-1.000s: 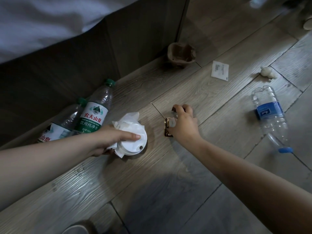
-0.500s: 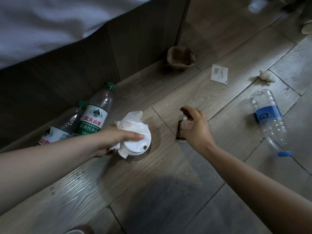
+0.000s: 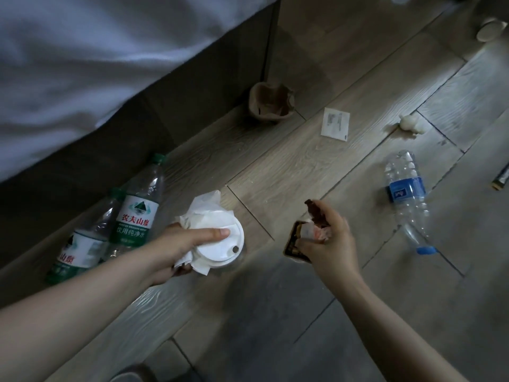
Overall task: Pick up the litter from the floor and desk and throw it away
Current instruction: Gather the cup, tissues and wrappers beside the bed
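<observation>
— Green caps, red and green labels: any writing legible on the two clear plastic bottles (image 3: 137, 216) at nine o'clock?

— Yes. "农夫山泉" in red on the white band of the nearer one, then a line of white characters on green below, too small to be sure of. Lying side by side, touching, along the dark wooden bed base (image 3: 206, 100).

— And on the clear plastic bottle with blue label and blue cap (image 3: 407, 194) at three o'clock?

— Only a white mark, unreadable. Flat on the grey wood-plank floor (image 3: 275, 166), cap toward five o'clock. Grey print on the flat white square sachet (image 3: 335, 124) at one o'clock, also too small to read.

— Now the left hand (image 3: 176, 244)?

— Curled round a round white plastic cup lid (image 3: 220, 244) and a crumpled white tissue (image 3: 203, 210). One finger laid straight across the lid top, the rest hidden beneath. Just right of the two bottles.

— And the right hand (image 3: 327, 241)?

— Bunched tight on crumpled dark brown and gold wrappers (image 3: 293, 241), ends poking out at twelve and eight o'clock of the fist. Gold lettering there, illegible. Between the lid and the blue-label bottle.

— Other litter?

— One crushed brown paper cup (image 3: 271, 103) at twelve o'clock by the bed corner, and one small white crumpled wad (image 3: 410, 124) at two o'clock, near the sachet.
</observation>
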Action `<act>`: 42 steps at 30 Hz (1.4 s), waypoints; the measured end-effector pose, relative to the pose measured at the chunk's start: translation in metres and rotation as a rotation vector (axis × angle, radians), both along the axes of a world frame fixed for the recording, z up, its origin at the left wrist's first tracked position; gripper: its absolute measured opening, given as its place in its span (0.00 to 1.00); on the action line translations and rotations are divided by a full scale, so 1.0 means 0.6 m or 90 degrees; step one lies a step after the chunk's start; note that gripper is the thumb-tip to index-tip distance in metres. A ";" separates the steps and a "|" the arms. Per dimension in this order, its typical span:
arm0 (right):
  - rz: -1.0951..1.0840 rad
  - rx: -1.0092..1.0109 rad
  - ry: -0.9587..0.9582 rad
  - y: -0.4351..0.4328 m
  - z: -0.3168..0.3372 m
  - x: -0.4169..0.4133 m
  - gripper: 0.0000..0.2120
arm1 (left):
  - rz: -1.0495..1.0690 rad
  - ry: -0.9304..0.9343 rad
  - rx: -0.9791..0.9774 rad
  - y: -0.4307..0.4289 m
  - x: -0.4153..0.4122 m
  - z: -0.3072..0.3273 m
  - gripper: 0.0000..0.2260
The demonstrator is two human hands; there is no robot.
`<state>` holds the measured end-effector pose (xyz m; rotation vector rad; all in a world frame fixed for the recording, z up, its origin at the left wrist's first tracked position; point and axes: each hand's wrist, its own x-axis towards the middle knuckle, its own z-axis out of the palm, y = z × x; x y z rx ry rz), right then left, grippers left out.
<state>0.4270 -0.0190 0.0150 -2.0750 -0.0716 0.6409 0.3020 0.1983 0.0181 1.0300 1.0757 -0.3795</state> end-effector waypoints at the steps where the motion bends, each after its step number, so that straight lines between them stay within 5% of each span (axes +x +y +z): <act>1: 0.001 -0.008 0.015 -0.003 0.020 -0.012 0.35 | 0.003 0.008 -0.005 -0.008 -0.004 0.020 0.35; 9: 0.028 -0.011 0.054 0.004 0.315 -0.078 0.33 | 0.099 0.060 -0.042 -0.037 -0.057 0.304 0.33; 24: 0.143 0.103 0.040 0.064 1.109 -0.172 0.35 | 0.262 -0.017 0.046 -0.031 -0.187 1.085 0.28; 36: 0.543 0.274 -0.050 0.101 1.446 -0.357 0.30 | 0.700 -0.094 0.136 -0.212 -0.515 1.385 0.36; 42: 0.767 0.339 -0.026 0.127 1.517 -0.583 0.32 | 0.900 -0.137 0.206 -0.302 -0.726 1.454 0.29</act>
